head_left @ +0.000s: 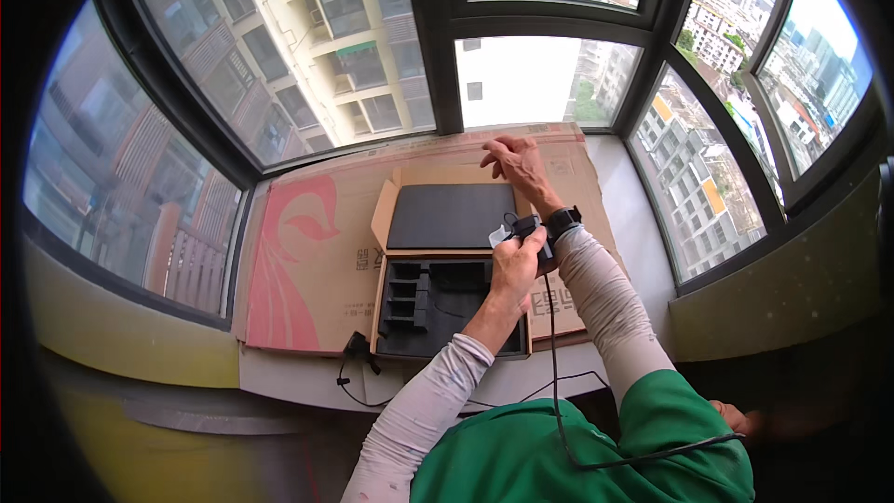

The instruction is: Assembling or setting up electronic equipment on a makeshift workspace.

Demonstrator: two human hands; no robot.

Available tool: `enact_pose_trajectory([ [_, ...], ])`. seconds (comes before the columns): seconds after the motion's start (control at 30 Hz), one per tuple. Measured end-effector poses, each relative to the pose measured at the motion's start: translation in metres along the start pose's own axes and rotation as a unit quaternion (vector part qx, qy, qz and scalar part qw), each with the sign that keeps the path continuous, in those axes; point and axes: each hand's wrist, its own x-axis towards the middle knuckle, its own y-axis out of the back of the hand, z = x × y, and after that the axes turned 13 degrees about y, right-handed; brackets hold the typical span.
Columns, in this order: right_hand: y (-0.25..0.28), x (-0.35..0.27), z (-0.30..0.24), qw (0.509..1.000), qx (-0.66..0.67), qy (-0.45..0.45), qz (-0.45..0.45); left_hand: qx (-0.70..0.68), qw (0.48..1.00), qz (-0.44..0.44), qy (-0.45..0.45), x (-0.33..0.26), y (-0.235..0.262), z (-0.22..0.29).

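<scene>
Two o'clock from the left grip [518,270], which pinches it, a black device [548,257], long axis seemingly eleven-to-five though partly hidden, sits beside a black wristband [564,219], while the farther right hand [524,170], fingers loosely bent, extends toward twelve.

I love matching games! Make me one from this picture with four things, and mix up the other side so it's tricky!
1. Right hand
2. Shirt
3. Open box
4. Flat cardboard

A. Brown, partly printed in pink
B. Black inside, with little compartments
C. Has a black wristband at its wrist
D. Green

Right pairs: 1-C, 2-D, 3-B, 4-A
</scene>
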Motion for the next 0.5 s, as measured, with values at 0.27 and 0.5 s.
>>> enact_pose_trajectory([
  [0.27, 0.012, -0.058, 0.025, 0.977, -0.157, -0.003, -0.146, 0.05, 0.989, -0.075, 0.117, -0.004, 0.027, -0.068],
  [0.5, 0.012, -0.086, -0.008, 0.95, -0.127, -0.062, -0.278, 0.356, 0.915, 0.192, 0.007, -0.138, 0.293, -0.041],
])
